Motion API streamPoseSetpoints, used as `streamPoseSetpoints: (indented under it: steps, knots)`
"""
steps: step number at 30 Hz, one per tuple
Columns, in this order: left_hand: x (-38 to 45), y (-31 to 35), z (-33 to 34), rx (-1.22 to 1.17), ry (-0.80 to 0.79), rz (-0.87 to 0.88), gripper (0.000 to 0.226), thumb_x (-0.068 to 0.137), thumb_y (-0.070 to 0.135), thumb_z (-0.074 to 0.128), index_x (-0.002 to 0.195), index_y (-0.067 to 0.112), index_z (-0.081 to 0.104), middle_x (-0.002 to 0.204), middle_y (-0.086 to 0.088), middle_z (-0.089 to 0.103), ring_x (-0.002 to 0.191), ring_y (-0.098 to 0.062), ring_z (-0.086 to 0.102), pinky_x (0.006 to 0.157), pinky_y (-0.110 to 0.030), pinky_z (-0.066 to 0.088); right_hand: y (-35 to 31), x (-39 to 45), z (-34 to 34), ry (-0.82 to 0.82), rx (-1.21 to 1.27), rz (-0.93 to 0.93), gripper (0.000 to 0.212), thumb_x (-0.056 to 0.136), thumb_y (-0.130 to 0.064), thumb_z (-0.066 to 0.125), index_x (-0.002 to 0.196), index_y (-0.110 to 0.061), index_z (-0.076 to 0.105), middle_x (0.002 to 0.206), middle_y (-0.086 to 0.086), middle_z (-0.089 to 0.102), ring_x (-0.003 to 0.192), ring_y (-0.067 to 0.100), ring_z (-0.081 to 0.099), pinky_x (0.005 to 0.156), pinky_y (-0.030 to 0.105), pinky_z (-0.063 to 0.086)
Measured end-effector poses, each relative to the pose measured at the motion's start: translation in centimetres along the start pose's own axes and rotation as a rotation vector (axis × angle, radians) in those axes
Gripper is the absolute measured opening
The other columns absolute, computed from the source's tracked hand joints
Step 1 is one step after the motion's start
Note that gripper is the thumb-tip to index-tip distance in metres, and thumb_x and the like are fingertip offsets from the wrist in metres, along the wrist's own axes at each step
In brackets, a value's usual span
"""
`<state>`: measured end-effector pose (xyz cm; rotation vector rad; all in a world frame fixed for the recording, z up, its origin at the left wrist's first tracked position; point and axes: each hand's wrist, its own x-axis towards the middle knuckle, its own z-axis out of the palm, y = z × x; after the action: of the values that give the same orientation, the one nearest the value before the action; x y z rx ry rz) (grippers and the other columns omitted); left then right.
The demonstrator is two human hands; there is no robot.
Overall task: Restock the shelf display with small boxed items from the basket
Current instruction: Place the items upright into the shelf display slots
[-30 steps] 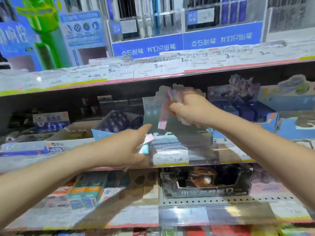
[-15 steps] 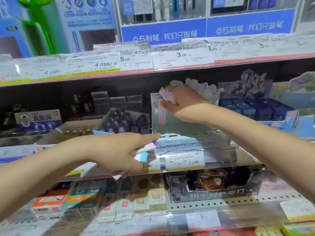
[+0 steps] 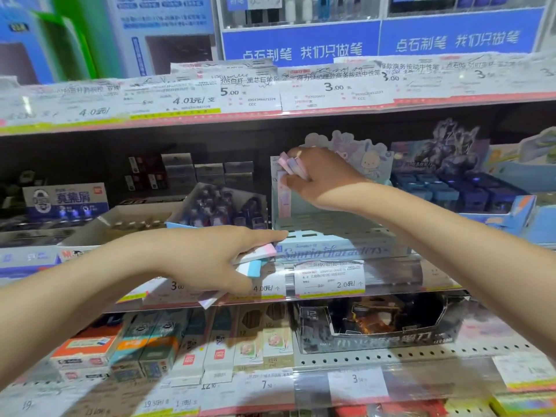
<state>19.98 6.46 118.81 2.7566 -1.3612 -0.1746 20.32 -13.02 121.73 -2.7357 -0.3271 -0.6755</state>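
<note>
At the middle shelf [image 3: 301, 296], your right hand [image 3: 319, 179] pinches pastel pink-and-lilac small boxes [image 3: 293, 167] over the pale-blue cardboard display tray [image 3: 337, 248], slotting them upright; your left hand [image 3: 210, 260] grips spare pastel boxes [image 3: 255, 260] as ready supply.

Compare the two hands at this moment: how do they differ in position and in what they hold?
The right hand is up inside the pale blue display box, pinching pink-and-lilac boxes at its back left corner. The left hand is lower, at the box's front edge, index finger straight, gripping a fanned stack of pastel boxes. Both hold the same kind of small pastel item.
</note>
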Motion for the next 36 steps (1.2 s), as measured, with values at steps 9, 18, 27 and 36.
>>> streamPoseSetpoints:
  steps: [9, 18, 27, 36]
  knots:
    - [-0.2, 0.0, 0.0, -0.083, -0.014, -0.005, 0.076, 0.084, 0.027, 0.063, 0.141, 0.05, 0.018, 0.14, 0.015, 0.047, 0.12, -0.005, 0.049, 0.103, -0.031, 0.041, 0.4, 0.0, -1.1, -0.066, -0.125, -0.036, 0.016, 0.092, -0.031, 0.048, 0.083, -0.017, 0.044, 0.076, 0.001, 0.048, 0.08, 0.025, 0.046, 0.069, 0.03, 0.033]
    - [-0.1, 0.2, -0.6, -0.111, -0.124, -0.019, 0.08, 0.087, 0.019, 0.057, 0.143, 0.046, 0.006, 0.134, 0.017, 0.048, 0.091, 0.007, 0.059, 0.081, -0.012, 0.046, -0.1, 0.4, -1.2, -0.139, -0.246, -0.098, 0.019, 0.091, -0.028, 0.047, 0.094, -0.01, 0.052, 0.079, 0.004, 0.051, 0.081, 0.026, 0.047, 0.069, 0.032, 0.037]
    - [-0.5, 0.3, -0.1, -0.104, -0.032, -0.03, 0.079, 0.083, 0.024, 0.063, 0.142, 0.049, 0.017, 0.144, 0.013, 0.043, 0.117, -0.006, 0.052, 0.098, -0.028, 0.044, -0.2, 0.0, -0.3, -0.097, -0.275, -0.039, 0.026, 0.092, -0.031, 0.045, 0.11, -0.013, 0.051, 0.097, 0.008, 0.056, 0.087, 0.027, 0.049, 0.07, 0.031, 0.035]
    - [-0.2, -0.2, 0.0, -0.097, -0.013, -0.023, 0.077, 0.082, 0.031, 0.065, 0.142, 0.048, 0.02, 0.144, 0.015, 0.043, 0.121, -0.004, 0.049, 0.103, -0.031, 0.042, 0.9, -1.2, 2.3, 0.033, -0.268, -0.078, 0.033, 0.094, -0.033, 0.045, 0.124, -0.021, 0.044, 0.107, 0.01, 0.066, 0.088, 0.032, 0.06, 0.067, 0.029, 0.04]
